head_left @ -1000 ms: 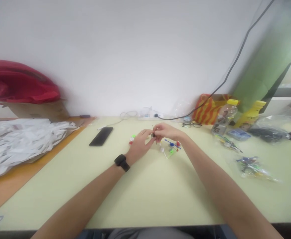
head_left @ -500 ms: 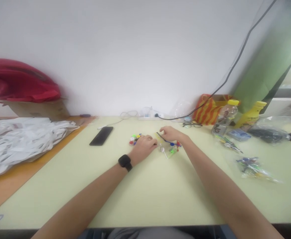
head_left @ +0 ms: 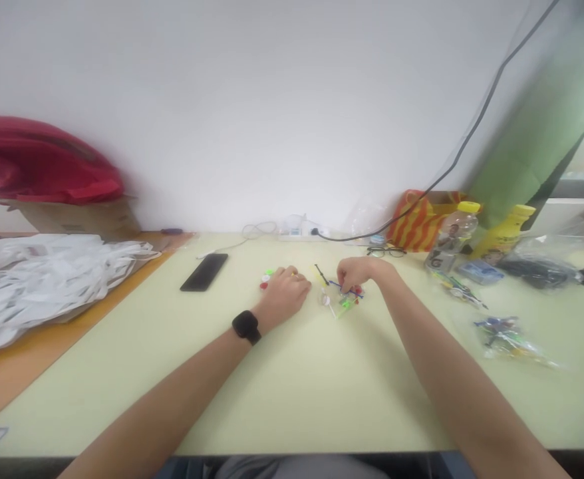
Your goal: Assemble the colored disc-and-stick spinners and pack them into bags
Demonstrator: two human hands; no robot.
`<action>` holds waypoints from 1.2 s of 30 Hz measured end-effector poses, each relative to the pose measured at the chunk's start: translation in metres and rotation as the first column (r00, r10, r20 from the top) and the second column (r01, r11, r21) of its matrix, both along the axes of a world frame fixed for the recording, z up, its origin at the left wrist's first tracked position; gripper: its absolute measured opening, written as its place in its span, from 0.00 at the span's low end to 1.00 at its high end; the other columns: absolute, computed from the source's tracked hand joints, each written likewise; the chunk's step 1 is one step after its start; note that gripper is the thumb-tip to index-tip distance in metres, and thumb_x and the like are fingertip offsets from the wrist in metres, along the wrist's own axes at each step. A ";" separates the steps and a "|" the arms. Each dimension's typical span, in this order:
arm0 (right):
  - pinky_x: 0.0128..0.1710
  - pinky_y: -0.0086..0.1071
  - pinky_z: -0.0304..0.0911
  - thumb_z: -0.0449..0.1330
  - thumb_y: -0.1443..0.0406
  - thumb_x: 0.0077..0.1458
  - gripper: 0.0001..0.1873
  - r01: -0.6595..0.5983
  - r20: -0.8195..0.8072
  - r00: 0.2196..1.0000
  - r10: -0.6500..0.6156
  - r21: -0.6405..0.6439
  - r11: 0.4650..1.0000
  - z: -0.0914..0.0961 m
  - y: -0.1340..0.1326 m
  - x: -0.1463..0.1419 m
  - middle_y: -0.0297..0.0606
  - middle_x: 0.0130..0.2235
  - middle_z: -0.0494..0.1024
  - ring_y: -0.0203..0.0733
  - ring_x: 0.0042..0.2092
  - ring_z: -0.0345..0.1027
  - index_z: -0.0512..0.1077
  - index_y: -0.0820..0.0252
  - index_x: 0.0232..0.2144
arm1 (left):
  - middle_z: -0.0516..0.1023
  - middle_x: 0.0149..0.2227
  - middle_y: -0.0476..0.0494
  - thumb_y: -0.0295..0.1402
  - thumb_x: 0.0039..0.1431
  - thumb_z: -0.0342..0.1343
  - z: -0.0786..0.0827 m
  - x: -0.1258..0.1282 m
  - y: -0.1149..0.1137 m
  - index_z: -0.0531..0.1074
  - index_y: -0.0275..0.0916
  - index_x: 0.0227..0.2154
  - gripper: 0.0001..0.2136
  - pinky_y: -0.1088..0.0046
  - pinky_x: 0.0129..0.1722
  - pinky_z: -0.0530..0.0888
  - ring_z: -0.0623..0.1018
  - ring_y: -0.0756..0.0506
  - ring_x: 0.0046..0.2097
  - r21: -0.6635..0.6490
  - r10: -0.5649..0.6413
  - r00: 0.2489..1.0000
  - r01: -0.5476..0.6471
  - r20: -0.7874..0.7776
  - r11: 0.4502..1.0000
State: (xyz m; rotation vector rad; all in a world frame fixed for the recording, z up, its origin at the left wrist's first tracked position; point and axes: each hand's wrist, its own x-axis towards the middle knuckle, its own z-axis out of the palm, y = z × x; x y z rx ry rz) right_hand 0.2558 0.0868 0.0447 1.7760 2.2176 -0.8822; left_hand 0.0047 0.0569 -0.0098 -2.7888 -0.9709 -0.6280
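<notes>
My left hand (head_left: 285, 293), with a black watch (head_left: 245, 326) on its wrist, rests on the pale table (head_left: 292, 386) with the fingers curled in; what they hold, if anything, is hidden. Small coloured round pieces (head_left: 267, 277) lie just beyond its knuckles. My right hand (head_left: 358, 271) hovers with its fingertips pinched down onto a small model of coloured rods and balls (head_left: 344, 297). A thin dark rod (head_left: 320, 273) lies between the two hands.
A black phone (head_left: 203, 271) lies to the left and a heap of white bags (head_left: 47, 283) at the far left. Glasses (head_left: 386, 251), two yellow-capped bottles (head_left: 454, 236) and clear bags of coloured parts (head_left: 506, 332) sit to the right. A power strip (head_left: 296, 231) lies by the wall.
The hands held a small piece together above the table a second ago. They have parted; the left sank to the table, the right moved right onto the model.
</notes>
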 end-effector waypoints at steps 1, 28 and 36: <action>0.30 0.31 0.64 0.70 0.68 0.41 0.05 0.002 0.002 1.000 -0.002 -0.002 1.000 -0.001 0.001 0.000 0.35 0.21 0.79 0.43 0.27 0.75 0.76 0.59 0.23 | 0.82 0.40 0.37 0.31 0.69 0.52 0.000 0.001 -0.002 0.77 0.41 0.35 0.09 0.53 0.49 0.66 0.74 0.34 0.50 -0.003 -0.007 1.000 0.007 -0.013 1.000; 0.34 0.29 0.71 0.58 0.68 0.55 0.03 0.029 -0.703 0.704 0.095 0.162 0.986 0.006 -0.009 -0.029 0.36 0.30 0.80 0.38 0.32 0.76 0.70 0.59 0.34 | 0.78 0.55 0.41 0.38 0.70 0.55 0.006 0.002 -0.005 0.66 0.45 0.61 0.19 0.59 0.56 0.74 0.76 0.40 0.55 -0.142 0.002 0.884 0.073 0.467 0.987; 0.26 0.27 0.59 0.53 0.64 0.59 0.09 0.047 -0.664 0.736 0.130 0.242 0.969 -0.001 -0.011 -0.049 0.34 0.29 0.74 0.35 0.28 0.63 0.73 0.58 0.37 | 0.79 0.37 0.47 0.34 0.67 0.58 0.006 0.001 0.005 0.71 0.41 0.40 0.04 0.70 0.40 0.74 0.78 0.47 0.37 -0.178 0.012 0.783 0.127 0.622 0.976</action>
